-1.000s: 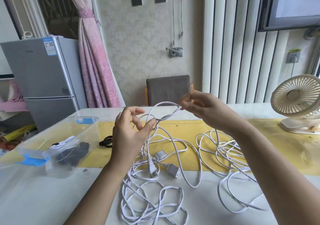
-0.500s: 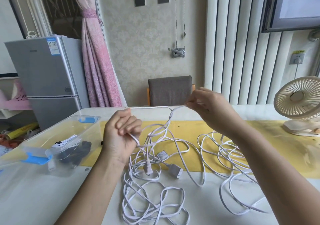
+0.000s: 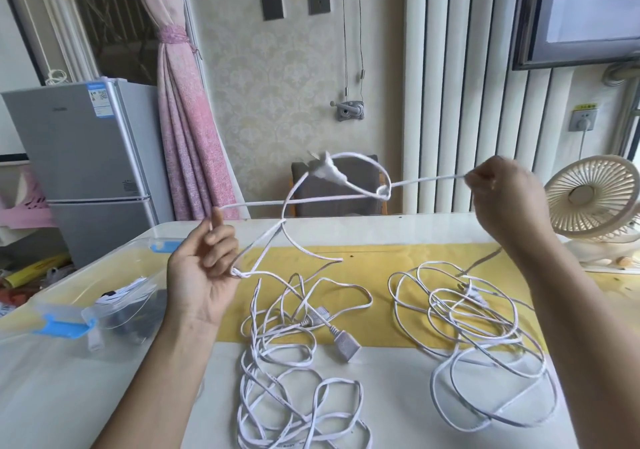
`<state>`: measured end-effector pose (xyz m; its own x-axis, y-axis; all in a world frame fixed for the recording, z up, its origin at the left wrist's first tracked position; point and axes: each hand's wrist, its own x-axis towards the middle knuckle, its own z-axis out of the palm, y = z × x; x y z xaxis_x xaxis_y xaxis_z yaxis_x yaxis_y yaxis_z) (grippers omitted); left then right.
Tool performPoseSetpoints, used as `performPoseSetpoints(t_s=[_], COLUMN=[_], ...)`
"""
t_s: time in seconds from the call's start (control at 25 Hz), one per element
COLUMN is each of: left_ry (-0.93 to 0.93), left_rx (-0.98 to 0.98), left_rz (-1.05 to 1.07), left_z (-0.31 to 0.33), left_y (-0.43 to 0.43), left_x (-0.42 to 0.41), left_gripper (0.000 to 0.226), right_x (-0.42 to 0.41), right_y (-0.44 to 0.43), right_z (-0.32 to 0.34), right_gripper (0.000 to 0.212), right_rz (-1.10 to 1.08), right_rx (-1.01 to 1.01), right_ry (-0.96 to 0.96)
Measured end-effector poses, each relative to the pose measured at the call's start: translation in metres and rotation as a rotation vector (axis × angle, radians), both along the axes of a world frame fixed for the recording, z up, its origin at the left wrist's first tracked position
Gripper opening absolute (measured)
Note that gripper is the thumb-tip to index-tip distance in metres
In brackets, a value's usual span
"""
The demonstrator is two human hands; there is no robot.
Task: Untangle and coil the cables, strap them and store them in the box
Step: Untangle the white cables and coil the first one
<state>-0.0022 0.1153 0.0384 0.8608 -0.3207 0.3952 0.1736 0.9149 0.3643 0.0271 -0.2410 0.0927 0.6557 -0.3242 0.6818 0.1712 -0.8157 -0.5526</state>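
Now the white cable is stretched tight in the air over the table, its plug up high by a small knot, your right hand pinching one part and your left hand hooking another with bent fingers, the clear box just to the left.
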Motion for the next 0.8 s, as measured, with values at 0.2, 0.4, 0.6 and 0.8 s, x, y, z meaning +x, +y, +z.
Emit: performPoseSetpoints(t_s=[0.2, 0.4, 0.6, 0.8], left_ry=[-0.090, -0.124, -0.171, 0.001], left_rx=[0.529, 0.703, 0.763, 1.259], left_rz=[0.137, 0.261, 0.096, -0.146], left_z=[-0.004, 0.004, 0.002, -0.013], left_y=[-0.010, -0.020, -0.015, -0.009], left_x=[-0.005, -0.017, -0.018, -0.012], left_gripper=[0.047, 0.062, 0.065, 0.044], right_x=[0.012, 0.000, -0.006, -0.009], right_y=[0.012, 0.049, 0.066, 0.058], right_z=[-0.025, -0.039, -0.035, -0.011], right_gripper=[0.021, 0.034, 0.024, 0.034], right_rz=[0.136, 0.645, 0.948, 1.073], right_rx=[-0.468, -0.384, 0.018, 0.745], right_ry=[0.846, 0.888, 0.737, 0.205])
